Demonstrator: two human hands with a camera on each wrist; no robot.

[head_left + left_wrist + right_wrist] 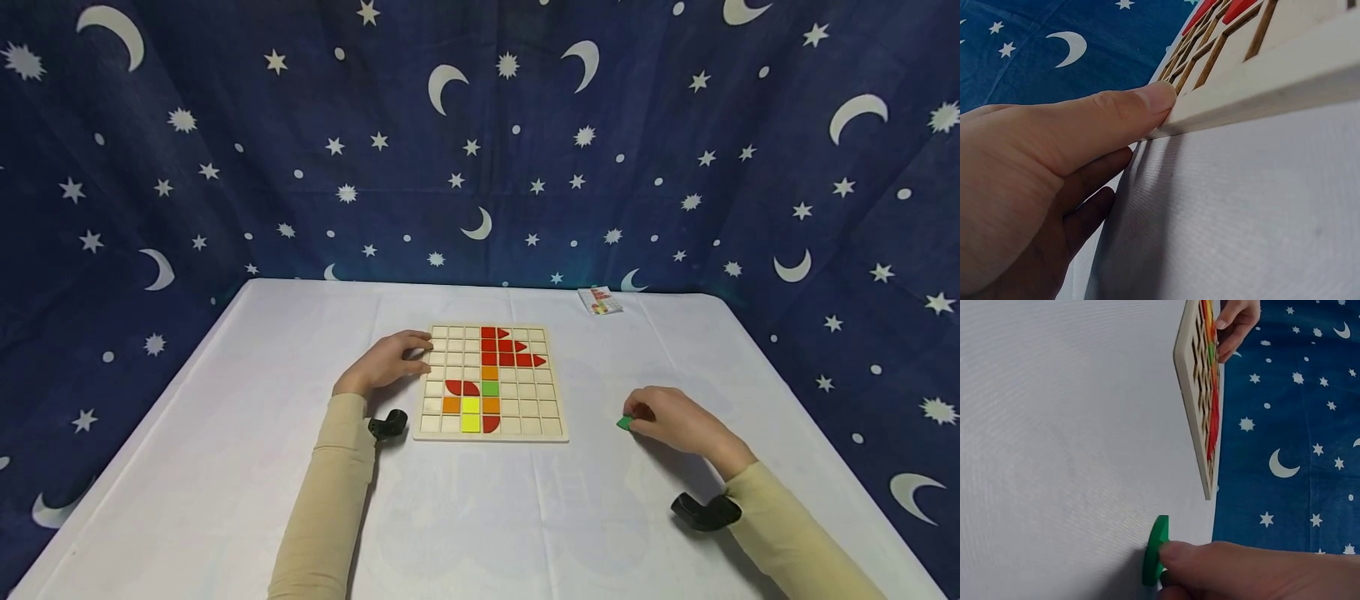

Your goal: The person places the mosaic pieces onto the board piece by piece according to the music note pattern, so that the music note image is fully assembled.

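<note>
A square wooden grid board [534,423] lies on the table, several of its cells filled with red, orange, yellow and green tiles. My left hand [386,360] rests at the board's left side with fairly straight fingers. In the left wrist view, the thumb [1122,106] touches the board's rim [1254,87]. To the right of the board, my right hand [678,421] pinches a green tile [624,423] between thumb and fingers, close over the tablecloth. The right wrist view shows a curved side on this green tile [1155,550]; the fingertips behind it are partly hidden.
A small printed card [600,301] with a coloured pattern lies near the table's back edge, right of the board. White cloth [480,517] covers the table. A dark blue curtain [405,217] with moons and stars hangs behind and along both sides.
</note>
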